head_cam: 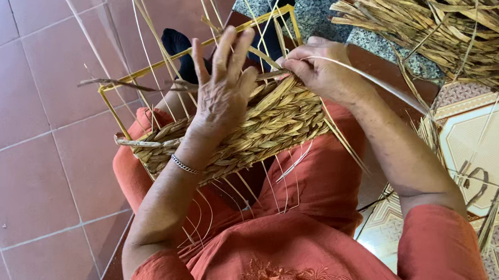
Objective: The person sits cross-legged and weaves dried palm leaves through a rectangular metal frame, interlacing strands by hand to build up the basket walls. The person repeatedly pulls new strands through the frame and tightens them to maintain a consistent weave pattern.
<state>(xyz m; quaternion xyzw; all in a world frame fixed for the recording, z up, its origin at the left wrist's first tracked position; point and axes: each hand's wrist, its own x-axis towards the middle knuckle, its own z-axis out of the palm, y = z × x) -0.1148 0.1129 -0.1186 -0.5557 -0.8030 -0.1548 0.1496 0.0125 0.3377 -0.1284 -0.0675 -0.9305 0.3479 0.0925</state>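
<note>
The half-made basket (260, 126) sits on the person's lap, woven grass rows on a yellow wire frame (190, 50). Left hand (222, 90) lies flat on the weave w/ fingers spread wide. Right hand (316, 71) pinches a thin pale strand (373, 80) at the top row. Best way, I think: keep the strand tight & the left hand pressing so rows stay snug. More dry grass (452, 13) is piled to the right.

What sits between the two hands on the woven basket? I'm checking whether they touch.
In the head view, the left hand and right hand are apart; between them lie the basket's braided top edge and upright straw strands.
</note>
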